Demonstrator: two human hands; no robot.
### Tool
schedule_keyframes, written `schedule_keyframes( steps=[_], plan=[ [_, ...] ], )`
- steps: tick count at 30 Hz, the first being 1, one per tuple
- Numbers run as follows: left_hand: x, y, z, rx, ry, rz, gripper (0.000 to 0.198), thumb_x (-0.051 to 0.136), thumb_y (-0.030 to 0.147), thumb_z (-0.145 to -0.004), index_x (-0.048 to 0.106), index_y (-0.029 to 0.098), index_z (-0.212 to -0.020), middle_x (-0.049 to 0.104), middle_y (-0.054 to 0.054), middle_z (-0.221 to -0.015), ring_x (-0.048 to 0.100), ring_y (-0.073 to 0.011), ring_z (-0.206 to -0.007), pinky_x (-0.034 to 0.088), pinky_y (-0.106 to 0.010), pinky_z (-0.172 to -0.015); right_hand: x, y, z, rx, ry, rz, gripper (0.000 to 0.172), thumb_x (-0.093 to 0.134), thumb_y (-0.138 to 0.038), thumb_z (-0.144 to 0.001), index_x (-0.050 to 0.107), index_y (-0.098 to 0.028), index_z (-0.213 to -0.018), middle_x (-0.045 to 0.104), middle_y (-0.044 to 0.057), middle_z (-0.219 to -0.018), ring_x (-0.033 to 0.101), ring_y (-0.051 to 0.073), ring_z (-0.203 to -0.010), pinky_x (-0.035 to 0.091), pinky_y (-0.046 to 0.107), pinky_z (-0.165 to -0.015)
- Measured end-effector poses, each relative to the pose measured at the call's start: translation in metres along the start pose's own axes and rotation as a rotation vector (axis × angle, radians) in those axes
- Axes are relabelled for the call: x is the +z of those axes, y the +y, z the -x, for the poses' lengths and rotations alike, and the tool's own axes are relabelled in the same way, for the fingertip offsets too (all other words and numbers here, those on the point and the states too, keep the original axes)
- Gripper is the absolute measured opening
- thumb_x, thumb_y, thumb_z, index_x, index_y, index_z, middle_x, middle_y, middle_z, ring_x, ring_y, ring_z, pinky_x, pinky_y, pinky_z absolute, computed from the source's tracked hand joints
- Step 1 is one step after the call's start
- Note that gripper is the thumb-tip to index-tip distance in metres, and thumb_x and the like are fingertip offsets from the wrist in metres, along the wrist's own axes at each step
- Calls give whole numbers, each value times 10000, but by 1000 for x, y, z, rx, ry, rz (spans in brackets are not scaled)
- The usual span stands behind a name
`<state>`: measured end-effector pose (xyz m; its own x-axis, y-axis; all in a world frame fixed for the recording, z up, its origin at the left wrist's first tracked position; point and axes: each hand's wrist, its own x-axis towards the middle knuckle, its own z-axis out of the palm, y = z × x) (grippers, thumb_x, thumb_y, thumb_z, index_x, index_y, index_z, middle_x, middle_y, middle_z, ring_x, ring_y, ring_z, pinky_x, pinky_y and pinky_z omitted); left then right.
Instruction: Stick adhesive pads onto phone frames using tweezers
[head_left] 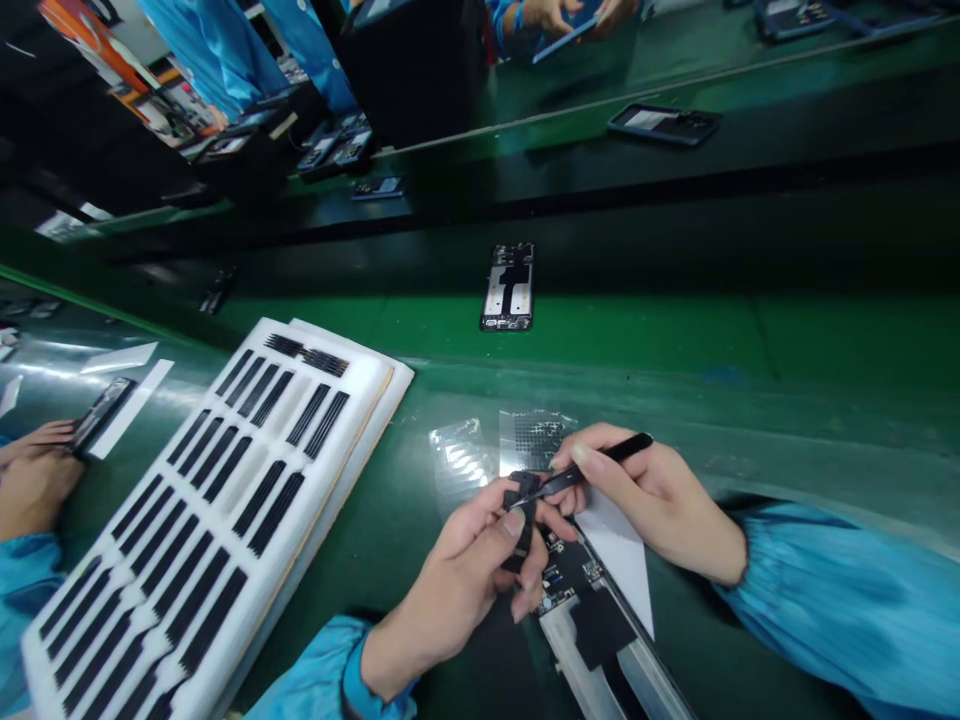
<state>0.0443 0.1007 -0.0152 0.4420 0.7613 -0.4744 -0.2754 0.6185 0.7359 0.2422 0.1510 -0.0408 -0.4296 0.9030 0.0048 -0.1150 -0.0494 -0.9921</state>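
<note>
**Nearest, lower centre:** left hand [457, 590], thumb and fingers pinching a flexible black strip [523, 525], the strip held clear of the bench, lower end hanging free. Right hand [645, 490], thumb and fingers closed around black tweezers [592, 470], tips at the strip's upper end. Blue sleeves [840, 600] at both wrists.

**Handling note:** best with both hands close and steady, tweezer tips square to the strip's edge, light pressure, and bare fingers kept to one small area of the strip.

**Directly below the hands:** black phone frame [592, 620], small circuit parts exposed, white triangular film [619, 555] just beside it. **Just above the hands:** clear plastic film [459, 455] and a perforated sheet [534, 440] flecked with black.

**Containers, left of the hands:** white foam tray [367, 370] on a second white tray [397, 375], holding many black strips [199, 610] in tight slanted rows, with a short group near the far end.

**Far left:** co-worker's hand [34, 480] around a dark phone frame [101, 412].

**Beyond, centre:** phone frame [508, 287] on a green bench mat [675, 340]. **Upper right:** dark phone frame [664, 124] on a farther bench.
</note>
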Motion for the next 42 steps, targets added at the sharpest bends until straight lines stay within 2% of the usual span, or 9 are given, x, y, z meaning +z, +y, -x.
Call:
schedule_keyframes(
  steps=[7, 14, 20, 26, 32, 35, 37, 39, 42],
  plan=[
    [-1, -2, 0, 13, 11, 36, 214, 457, 251, -1002, 607, 129, -1092, 539, 1, -663, 444, -88, -485, 358, -236, -511, 0, 1, -1, -2, 15, 35, 340, 500, -407, -1027, 684, -214, -816, 701, 43, -773, 687, 172, -705, 591, 284, -671],
    [1, 1, -3, -3, 9, 23, 246, 473, 245, -989, 662, 95, -1036, 512, -2, -646, 440, -88, -490, 349, -241, -523, -2, 1, -4, 50, 18, -91, 311, 553, -453, -996, 672, -178, -912, 709, 35, -706, 692, 167, -637, 577, 281, -610],
    [0, -2, -2, -27, 1, 1, 285, 473, 281, -990, 675, 85, -1039, 494, -1, -644, 444, -89, -484, 338, -251, -525, -3, 3, -5, 95, 22, -151, 337, 585, -476, -974, 664, -159, -889, 718, 48, -670, 658, 143, -573, 545, 256, -564],
    [1, -5, -1, -25, 27, -30, 317, 508, 309, -985, 686, 84, -1118, 515, -10, -662, 392, -73, -470, 327, -254, -507, -22, -1, -12, 119, 222, -225, 358, 675, -524, -887, 668, -168, -849, 726, 67, -646, 654, 171, -529, 532, 280, -511],
    [1, -4, 1, -11, 92, -95, 326, 515, 345, -989, 588, 165, -1251, 633, -91, -999, 459, -87, -578, 386, -258, -549, -57, -11, -19, 129, 410, -195, 389, 767, -529, -782, 672, -153, -813, 713, 83, -586, 621, 150, -461, 492, 230, -424],
    [0, 1, 4, 48, 92, -278, 375, 518, 387, -991, 517, 217, -1325, 618, -66, -1063, 449, -81, -598, 394, -247, -559, -69, -9, -14, 165, 404, -194, 437, 781, -554, -760, 664, -138, -826, 709, 88, -582, 603, 138, -438, 454, 196, -367],
    [2, 5, 6, 70, 122, -515, 395, 503, 410, -998, 490, 244, -1357, 627, -35, -993, 482, -93, -609, 415, -245, -580, -73, -8, -10, 196, 352, -179, 470, 777, -577, -762, 659, -131, -851, 712, 90, -595, 613, 142, -451, 456, 189, -358],
    [6, 8, 5, 118, 151, -833, 351, 454, 372, -1020, 505, 260, -1348, 649, -35, -987, 579, -142, -744, 479, -271, -696, -75, -6, -4, 204, 291, -131, 494, 750, -603, -788, 656, -126, -874, 718, 92, -611, 627, 145, -470, 487, 196, -383],
    [12, 7, -5, 349, 88, -1468, 433, 373, 124, -975, 499, 222, -1378, 625, -116, -1257, 602, -252, -1049, 513, -394, -881, -77, -6, 1, 180, 228, -25, 519, 698, -636, -824, 654, -122, -877, 724, 94, -634, 633, 136, -473, 518, 207, -420]
  ],
)
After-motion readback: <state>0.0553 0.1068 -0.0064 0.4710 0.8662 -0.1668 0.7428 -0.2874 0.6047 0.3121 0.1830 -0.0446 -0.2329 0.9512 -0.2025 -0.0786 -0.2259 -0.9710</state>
